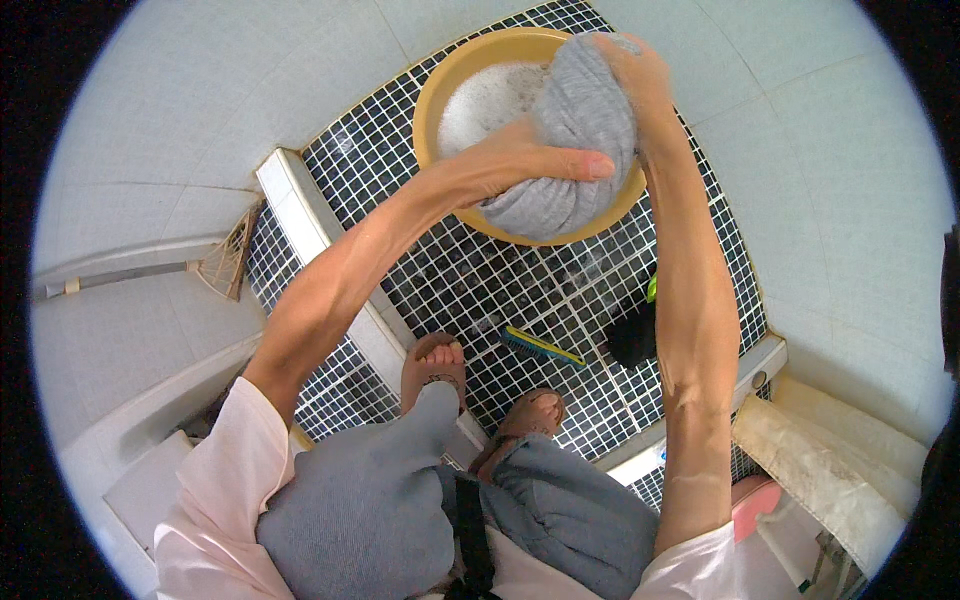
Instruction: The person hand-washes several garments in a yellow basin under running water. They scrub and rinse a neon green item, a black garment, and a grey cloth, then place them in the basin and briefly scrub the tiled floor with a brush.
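A bunched grey cloth (585,110), wet-looking and twisted, is held up over a yellow basin (432,95). White suds (478,108) float in the basin's left part. My left hand (545,155) grips the cloth's lower middle, its thumb lying across the fabric and its other fingers hidden. My right hand (640,75) is closed round the cloth's upper right end and is smeared a little by motion. Part of the cloth sags down over the basin's near side.
A blue-and-yellow scrubbing brush (543,346) lies on the dark tiled floor (460,270). Beside my right forearm is a black brush head (632,335). A low white ledge (320,225) runs along the left. A net-ended pole (135,277) leans at the left wall.
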### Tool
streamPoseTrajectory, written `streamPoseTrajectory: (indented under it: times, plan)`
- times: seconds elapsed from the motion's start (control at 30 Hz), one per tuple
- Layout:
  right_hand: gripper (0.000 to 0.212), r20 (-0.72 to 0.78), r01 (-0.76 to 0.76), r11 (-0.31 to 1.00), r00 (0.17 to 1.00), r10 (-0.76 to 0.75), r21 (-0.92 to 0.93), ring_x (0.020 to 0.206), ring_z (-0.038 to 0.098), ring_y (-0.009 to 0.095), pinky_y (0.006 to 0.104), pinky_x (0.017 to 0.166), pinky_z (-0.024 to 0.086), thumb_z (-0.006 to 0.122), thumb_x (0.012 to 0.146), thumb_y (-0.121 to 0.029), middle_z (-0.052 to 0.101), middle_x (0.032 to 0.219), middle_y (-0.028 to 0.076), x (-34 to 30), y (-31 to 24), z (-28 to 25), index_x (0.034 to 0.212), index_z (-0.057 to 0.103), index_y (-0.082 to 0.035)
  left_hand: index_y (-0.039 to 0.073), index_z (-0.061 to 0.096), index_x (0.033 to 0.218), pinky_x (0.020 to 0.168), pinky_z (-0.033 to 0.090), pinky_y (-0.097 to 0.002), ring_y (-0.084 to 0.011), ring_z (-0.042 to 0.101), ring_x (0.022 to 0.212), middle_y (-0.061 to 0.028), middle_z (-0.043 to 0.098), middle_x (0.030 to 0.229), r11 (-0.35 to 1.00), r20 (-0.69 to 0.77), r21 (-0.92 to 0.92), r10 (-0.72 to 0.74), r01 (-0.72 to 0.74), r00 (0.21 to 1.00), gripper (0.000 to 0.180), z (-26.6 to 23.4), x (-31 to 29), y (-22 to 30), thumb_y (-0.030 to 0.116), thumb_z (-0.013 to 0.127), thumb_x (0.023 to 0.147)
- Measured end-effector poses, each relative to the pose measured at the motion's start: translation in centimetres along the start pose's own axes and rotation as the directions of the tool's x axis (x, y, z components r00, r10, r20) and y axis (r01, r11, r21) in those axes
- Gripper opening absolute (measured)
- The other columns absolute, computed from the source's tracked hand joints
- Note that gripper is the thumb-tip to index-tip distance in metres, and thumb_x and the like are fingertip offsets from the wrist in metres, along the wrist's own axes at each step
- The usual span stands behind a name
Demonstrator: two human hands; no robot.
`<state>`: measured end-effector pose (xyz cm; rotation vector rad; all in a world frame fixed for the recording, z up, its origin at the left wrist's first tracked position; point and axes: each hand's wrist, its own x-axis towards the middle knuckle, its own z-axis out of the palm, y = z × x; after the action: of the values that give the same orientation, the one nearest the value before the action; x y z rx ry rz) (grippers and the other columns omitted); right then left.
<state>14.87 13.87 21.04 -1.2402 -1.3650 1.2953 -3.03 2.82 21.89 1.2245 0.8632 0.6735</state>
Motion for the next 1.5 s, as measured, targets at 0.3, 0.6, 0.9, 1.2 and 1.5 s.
streamPoseTrajectory:
  times: [0.3,0.6,0.9,1.2,1.5]
  plan:
    - [0.053,-0.368,-0.111,0.846,0.924,-0.106,-0.522,0.099,0.069,0.028,0.0400,0.084,0.054,0.075,0.083,-0.032,0.070,0.102,0.024,-0.9,6.5,2.7,0.113,0.065,0.010,0.001,0.049,0.144,0.104,0.049,-0.0374,-0.0280,0.063,0.119,-0.0184,0.062,0.132,0.939,-0.142,0.334,0.135,-0.081,0.981,0.082,0.6,2.9,-5.5,0.039,0.083,0.080]
    - [0.083,0.241,-0.182,0.948,0.963,0.118,0.262,0.126,0.057,0.039,0.0538,0.108,0.042,0.078,0.083,-0.055,0.059,0.134,0.025,-1.5,4.0,-2.2,0.137,0.054,0.002,0.008,0.039,0.152,0.099,0.055,-0.0480,-0.0309,0.063,0.121,-0.0204,0.057,0.137,0.797,-0.030,-0.591,-0.175,0.124,0.984,0.077,0.2,0.5,-5.0,0.042,0.072,0.091]
    - [0.071,0.183,-0.128,0.689,0.983,-0.007,0.713,0.134,0.053,0.039,0.0555,0.113,0.039,0.071,0.088,-0.055,0.061,0.140,0.021,-2.3,0.7,-3.3,0.141,0.059,-0.010,0.021,0.046,0.151,0.094,0.059,-0.0466,-0.0325,0.067,0.117,-0.0116,0.062,0.136,0.348,0.386,-0.898,0.330,0.269,0.862,0.061,1.5,1.2,-2.2,0.059,0.043,0.103]
    - [0.015,0.217,0.058,0.899,0.962,-0.166,0.434,0.087,0.067,0.018,0.0283,0.075,0.059,0.071,0.092,-0.008,0.069,0.098,0.010,-2.6,-11.1,-4.3,0.103,0.069,0.001,0.008,0.052,0.143,0.099,0.054,-0.0410,-0.0295,0.065,0.118,-0.0183,0.063,0.132,0.804,0.112,-0.590,0.171,-0.073,0.979,0.065,1.6,0.7,4.7,0.051,0.059,0.095]
    - [0.021,0.344,0.541,0.452,0.826,-0.447,-0.709,0.069,0.063,0.028,0.0411,0.067,0.050,0.063,0.082,-0.024,0.070,0.078,0.015,1.1,-5.2,-3.1,0.081,0.070,-0.004,-0.001,0.060,0.135,0.101,0.053,-0.0381,-0.0283,0.066,0.118,-0.0226,0.066,0.127,0.990,-0.083,0.058,0.135,-0.130,0.987,0.077,0.9,0.5,5.1,0.055,0.074,0.085]
